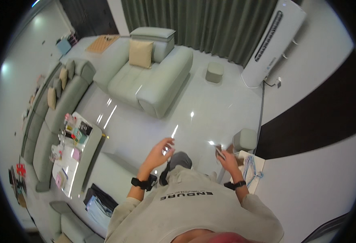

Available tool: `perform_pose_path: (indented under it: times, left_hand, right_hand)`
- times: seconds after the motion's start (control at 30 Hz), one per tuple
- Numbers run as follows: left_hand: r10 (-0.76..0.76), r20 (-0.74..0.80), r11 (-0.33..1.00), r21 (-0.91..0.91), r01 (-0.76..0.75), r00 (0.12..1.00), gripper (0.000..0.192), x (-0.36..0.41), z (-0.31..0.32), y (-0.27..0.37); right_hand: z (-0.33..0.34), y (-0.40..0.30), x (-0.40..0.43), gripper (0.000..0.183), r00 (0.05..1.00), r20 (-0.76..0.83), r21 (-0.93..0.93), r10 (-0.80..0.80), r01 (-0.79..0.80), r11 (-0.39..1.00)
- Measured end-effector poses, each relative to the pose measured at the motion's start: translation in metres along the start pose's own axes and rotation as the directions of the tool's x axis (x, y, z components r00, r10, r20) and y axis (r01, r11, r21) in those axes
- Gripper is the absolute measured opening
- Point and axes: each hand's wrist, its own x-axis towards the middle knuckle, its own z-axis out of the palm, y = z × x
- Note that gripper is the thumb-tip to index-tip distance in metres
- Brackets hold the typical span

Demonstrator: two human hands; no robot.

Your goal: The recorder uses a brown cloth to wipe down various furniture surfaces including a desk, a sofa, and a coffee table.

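My left hand (159, 153) is raised over the glossy floor in front of my body, its fingers curled apart with nothing seen between them. My right hand (229, 161) grips a small, slim grey object (220, 152), too blurred to name. Just beyond that hand is a brown thing (230, 148), partly hidden by it. Close to my right wrist, a bundle of blue and white cords (250, 171) lies on a small pale table (260, 164). Both of my wrists wear black straps with devices.
A pale green armchair (166, 82) with a cushion stands ahead. Two stools (215, 72) (245, 139) are on the right, near a tall white air conditioner (272, 42). To the left are a cluttered coffee table (90, 148), a long sofa (41, 142) and folded clothes (97, 205) on a seat.
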Motion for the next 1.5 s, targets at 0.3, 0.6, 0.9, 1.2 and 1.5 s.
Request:
perform_pose_path:
  times: [0.3, 0.6, 0.9, 1.2, 1.5]
  left_hand:
    - [0.439, 0.019, 0.805, 0.436, -0.403, 0.898, 0.068, 0.218, -0.018, 0.014]
    - [-0.118, 0.308, 0.947, 0.322, 0.013, 0.944, 0.023, 0.383, -0.086, -0.034]
    - [-0.047, 0.014, 0.997, 0.058, 0.046, 0.999, 0.023, 0.473, -0.091, -0.052]
    - [-0.283, -0.280, 0.959, -0.111, 0.262, 0.917, 0.029, 0.533, -0.108, -0.065]
    - [-0.517, -0.225, 0.731, -0.617, 0.290, 0.826, 0.030, 0.555, -0.177, -0.081]
  right_hand:
    - [-0.090, -0.112, 0.256, 0.027, 0.905, 0.227, 0.286, -0.361, 0.292, 0.913]
    - [-0.133, -0.121, 0.426, 0.026, 0.903, 0.217, 0.313, -0.370, 0.295, 0.903]
    - [-0.130, -0.073, 0.587, 0.030, 0.808, 0.460, 0.212, -0.369, 0.303, 0.929]
    - [-0.133, -0.090, 0.724, 0.024, 0.630, 0.626, 0.500, -0.459, 0.128, 0.857]
    - [-0.104, -0.071, 0.835, 0.013, 0.748, 0.606, 0.725, -0.270, -0.380, 0.574]
